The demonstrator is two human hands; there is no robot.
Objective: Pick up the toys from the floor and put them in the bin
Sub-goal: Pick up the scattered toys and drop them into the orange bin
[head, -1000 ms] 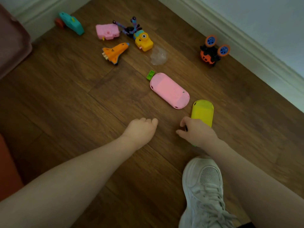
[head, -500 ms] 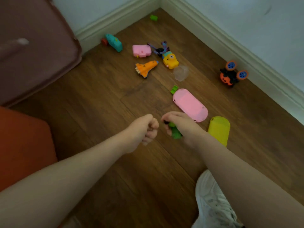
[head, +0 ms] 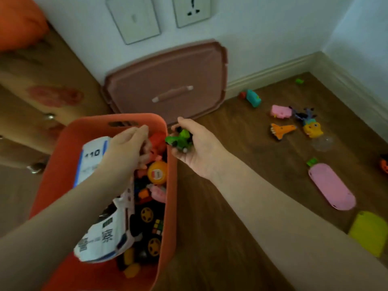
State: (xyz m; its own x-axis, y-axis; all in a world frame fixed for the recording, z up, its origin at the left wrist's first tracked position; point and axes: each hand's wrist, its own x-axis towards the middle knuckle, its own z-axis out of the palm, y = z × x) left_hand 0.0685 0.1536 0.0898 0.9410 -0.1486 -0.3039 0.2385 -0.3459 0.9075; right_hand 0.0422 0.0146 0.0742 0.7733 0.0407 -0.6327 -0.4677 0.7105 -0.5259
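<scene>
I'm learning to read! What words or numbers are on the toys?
"110": on the white box in the bin.
"察": on the white police car; its other characters are too blurred.
Label on the orange ball: too small to read.

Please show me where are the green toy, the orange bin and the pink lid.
green toy (head: 180, 140): head view, on its green body in the right hand.
orange bin (head: 171, 198): head view, on its right wall.
pink lid (head: 168, 72): head view, on its flat upper face.

Right hand (head: 195, 148) carried green toy (head: 180, 140) to bin (head: 168, 206).
</scene>
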